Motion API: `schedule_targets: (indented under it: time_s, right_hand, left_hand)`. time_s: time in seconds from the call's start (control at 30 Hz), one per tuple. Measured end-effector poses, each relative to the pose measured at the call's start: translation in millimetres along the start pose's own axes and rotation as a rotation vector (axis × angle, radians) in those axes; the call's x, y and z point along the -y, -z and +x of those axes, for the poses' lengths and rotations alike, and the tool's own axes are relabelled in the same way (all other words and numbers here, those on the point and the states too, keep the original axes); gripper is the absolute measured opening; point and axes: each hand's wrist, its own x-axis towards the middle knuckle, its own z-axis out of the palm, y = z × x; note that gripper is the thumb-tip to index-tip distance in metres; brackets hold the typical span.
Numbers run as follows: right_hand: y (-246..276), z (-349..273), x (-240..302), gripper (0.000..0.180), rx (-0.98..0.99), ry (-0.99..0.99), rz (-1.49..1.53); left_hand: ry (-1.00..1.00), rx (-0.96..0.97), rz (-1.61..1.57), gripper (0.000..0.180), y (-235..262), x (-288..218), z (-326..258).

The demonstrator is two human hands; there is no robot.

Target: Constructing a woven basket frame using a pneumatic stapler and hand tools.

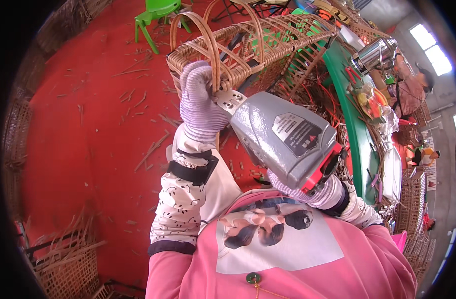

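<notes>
A woven cane basket (287, 50) with arched handles lies on its side ahead of me, stretching away to the right. My left hand (200, 99), in a striped lilac-white glove, is closed round the basket's near end beside the base of a handle. From the right comes a grey cordless nail gun (283, 137) with a metal nose and a red-black back end. Its nose touches or nearly touches the cane by my left fingers. My right hand (317, 192), gloved alike, is closed on the nail gun from below; the tool's body hides most of its fingers.
Cane scraps litter the red floor (88, 149). A green table (352, 109) on the right bears a steel canister (377, 55) and bags. A green chair (156, 15) stands far left, an unfinished basket (68, 269) lower left. Another person (409, 92) sits beyond the table.
</notes>
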Motion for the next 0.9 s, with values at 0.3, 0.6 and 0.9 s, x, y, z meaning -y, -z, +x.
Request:
schedule_targets:
  time_s: [0.3,0.6,0.9]
  right_hand:
    - [14.3,8.8,17.9,0.072,-0.144,-0.053,-0.239]
    - [127.6,-36.6,34.6,0.02,-0.6,-0.485,0.172]
    - [224.2,-130.1,-121.6,0.055,-0.599,-0.983,-0.914]
  left_hand:
    - [-0.121,0.035,0.105,0.059,8.6,8.3,-0.6]
    - [0.147,0.299,0.036,0.046,25.2,-34.6,5.8]
    - [-0.036,0.339,0.215,0.036,21.7,-47.1,4.3]
